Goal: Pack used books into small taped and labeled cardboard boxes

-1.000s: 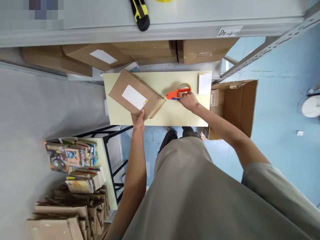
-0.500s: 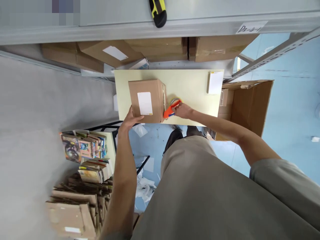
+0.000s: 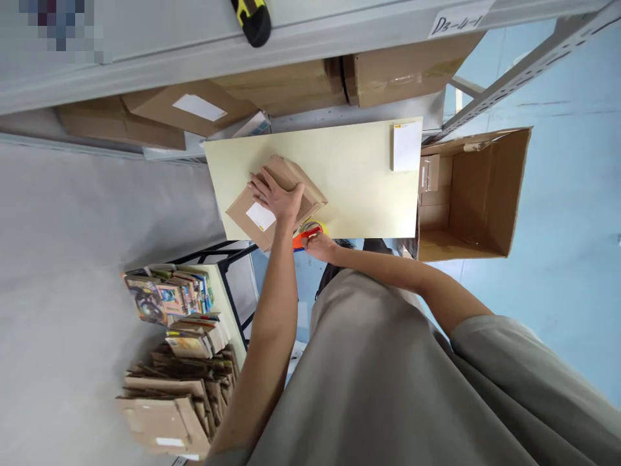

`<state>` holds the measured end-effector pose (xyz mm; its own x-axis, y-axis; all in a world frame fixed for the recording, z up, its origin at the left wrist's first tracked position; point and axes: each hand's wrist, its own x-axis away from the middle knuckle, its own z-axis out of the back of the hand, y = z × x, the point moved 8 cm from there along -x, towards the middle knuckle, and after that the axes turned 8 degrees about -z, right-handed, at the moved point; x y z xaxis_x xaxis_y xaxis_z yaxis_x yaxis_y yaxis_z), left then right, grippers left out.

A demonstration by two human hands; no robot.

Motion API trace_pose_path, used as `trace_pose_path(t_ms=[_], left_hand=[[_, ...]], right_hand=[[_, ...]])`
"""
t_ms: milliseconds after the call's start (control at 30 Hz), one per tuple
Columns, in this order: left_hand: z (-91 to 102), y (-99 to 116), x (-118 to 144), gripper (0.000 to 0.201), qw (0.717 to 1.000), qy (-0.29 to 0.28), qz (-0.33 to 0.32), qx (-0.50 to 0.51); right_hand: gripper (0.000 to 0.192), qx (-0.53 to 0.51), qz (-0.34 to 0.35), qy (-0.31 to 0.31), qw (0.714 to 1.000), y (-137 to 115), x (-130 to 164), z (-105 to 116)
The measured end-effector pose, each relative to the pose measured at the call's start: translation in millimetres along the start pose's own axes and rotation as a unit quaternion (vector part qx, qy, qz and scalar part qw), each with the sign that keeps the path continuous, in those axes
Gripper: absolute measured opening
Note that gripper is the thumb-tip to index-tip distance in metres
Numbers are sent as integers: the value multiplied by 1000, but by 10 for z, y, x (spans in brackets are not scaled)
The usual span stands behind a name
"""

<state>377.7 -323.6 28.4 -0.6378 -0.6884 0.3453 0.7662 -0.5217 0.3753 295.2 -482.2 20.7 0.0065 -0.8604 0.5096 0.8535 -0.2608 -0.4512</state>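
Note:
A small cardboard box (image 3: 252, 208) with a white label lies turned at an angle on the pale yellow table (image 3: 359, 181), near its front left corner. My left hand (image 3: 277, 194) presses flat on top of the box, fingers spread. My right hand (image 3: 320, 246) grips an orange tape dispenser (image 3: 305, 234) with a roll of tape, held against the box's near edge at the table's front rim.
A white pad (image 3: 406, 146) lies at the table's far right corner. An open cardboard carton (image 3: 478, 194) stands to the right. Shelves behind hold brown boxes (image 3: 291, 87) and a yellow-black tool (image 3: 252, 19). Books and flattened cardboard (image 3: 169, 349) sit at lower left.
The box has been turned and pulled toward the table's front edge. My left hand moved from its near side onto its top. My right hand brought the dispenser down to the box's near edge.

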Motion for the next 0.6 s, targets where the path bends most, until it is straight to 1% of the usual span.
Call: trace_pose_path(t_ms=[67, 133, 200, 267, 333, 367, 433, 500, 600], left_hand=[[76, -75, 41, 111, 997, 25, 66, 1], [138, -76, 82, 120, 994, 49, 102, -7], [166, -30, 102, 125, 992, 62, 108, -14], [162, 0, 111, 126, 992, 63, 106, -10], [148, 1, 122, 128, 993, 59, 100, 0], [139, -2, 133, 129, 994, 54, 93, 3], [122, 2, 172, 132, 997, 41, 65, 2], [103, 21, 238, 133, 999, 24, 27, -6], [73, 61, 371, 127, 1000, -3, -23, -15]], right_hand=[[53, 1, -27, -16, 1000, 338, 221, -39], [50, 8, -63, -34, 997, 785, 506, -81], [51, 14, -90, -44, 995, 1249, 799, -94], [59, 26, -123, -28, 992, 1663, 1019, -35], [64, 44, -143, -3, 989, 1920, 1099, 72], [64, 51, -147, 8, 988, 1981, 1079, 130], [61, 59, -144, 25, 987, 1981, 938, 241], [59, 66, -125, 35, 989, 1855, 726, 321], [56, 70, -71, 31, 995, 1554, 440, 352]])
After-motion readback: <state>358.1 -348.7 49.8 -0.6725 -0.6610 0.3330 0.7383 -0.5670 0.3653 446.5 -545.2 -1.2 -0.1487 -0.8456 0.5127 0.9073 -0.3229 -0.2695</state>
